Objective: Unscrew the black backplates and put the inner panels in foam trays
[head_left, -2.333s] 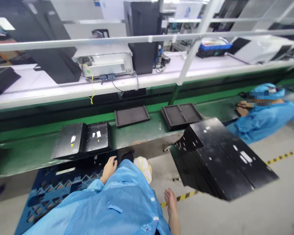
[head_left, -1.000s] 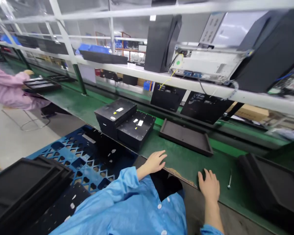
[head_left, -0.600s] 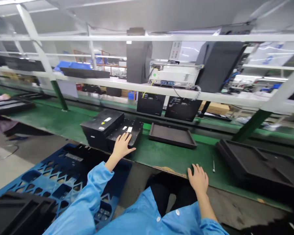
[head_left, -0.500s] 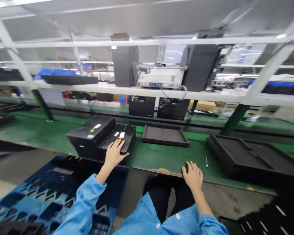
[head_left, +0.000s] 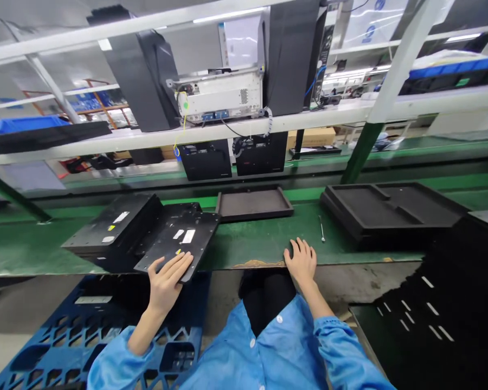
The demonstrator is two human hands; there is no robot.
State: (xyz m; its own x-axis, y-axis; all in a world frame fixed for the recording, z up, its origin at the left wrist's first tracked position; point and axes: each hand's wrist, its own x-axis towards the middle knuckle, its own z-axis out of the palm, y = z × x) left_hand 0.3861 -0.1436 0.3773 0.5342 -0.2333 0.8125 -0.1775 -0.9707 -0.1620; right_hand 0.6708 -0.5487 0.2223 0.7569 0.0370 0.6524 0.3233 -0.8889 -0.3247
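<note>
My left hand (head_left: 167,281) lies on the front part of a flat black panel (head_left: 179,234) with white labels, its fingers resting on top; whether the thumb grips the edge cannot be made out. The panel sits tilted on a stack of black parts, beside a bigger black box (head_left: 116,222) with labels. My right hand (head_left: 302,261) rests on the front edge of the green bench (head_left: 252,244), fingers spread, holding nothing. A small metal wrench-like tool (head_left: 321,228) lies on the bench, right of that hand.
A shallow black tray (head_left: 254,205) lies at the back of the bench; larger black trays (head_left: 390,208) are stacked at the right. A white frame rail (head_left: 317,118) crosses above. Below left is a blue pallet (head_left: 179,338); black sheets (head_left: 463,292) stand at lower right.
The labelled panel has turned and come toward me, its front now reaching the bench edge, with my left hand on it. The view has shifted; my right hand stays at the bench edge.
</note>
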